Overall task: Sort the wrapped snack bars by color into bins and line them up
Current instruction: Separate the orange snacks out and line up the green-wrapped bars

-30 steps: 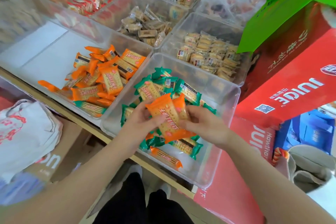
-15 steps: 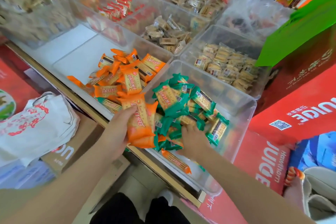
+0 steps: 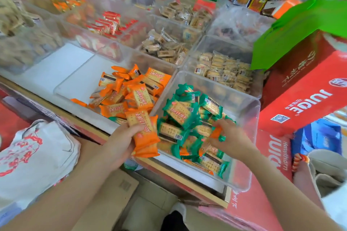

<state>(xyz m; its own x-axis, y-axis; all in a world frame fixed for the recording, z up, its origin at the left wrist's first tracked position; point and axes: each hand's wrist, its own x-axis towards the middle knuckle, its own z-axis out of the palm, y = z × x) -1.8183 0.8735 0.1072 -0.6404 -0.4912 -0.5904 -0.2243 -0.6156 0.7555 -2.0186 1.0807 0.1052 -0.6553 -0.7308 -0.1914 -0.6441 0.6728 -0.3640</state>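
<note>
Two clear plastic bins stand side by side at the shelf's front edge. The left bin (image 3: 75, 84) holds a loose heap of orange-wrapped bars (image 3: 129, 88). The right bin (image 3: 242, 118) holds mostly green-wrapped bars (image 3: 180, 110), with a few orange ones among them. My left hand (image 3: 122, 140) grips a small stack of orange bars (image 3: 144, 135) over the wall between the two bins. My right hand (image 3: 231, 137) is down in the right bin and pinches an orange bar (image 3: 216, 133) among the green ones.
More clear bins with red, tan and beige snacks (image 3: 223, 71) fill the shelf behind. A red juice carton (image 3: 308, 88) with a green flap stands right of the bins. A white cloth bag (image 3: 35, 155) lies on cartons at lower left.
My left hand carried the orange stack from above the right bin leftward to the bins' divider. My right hand let go of the stack, dropped into the green pile and took an orange bar.
</note>
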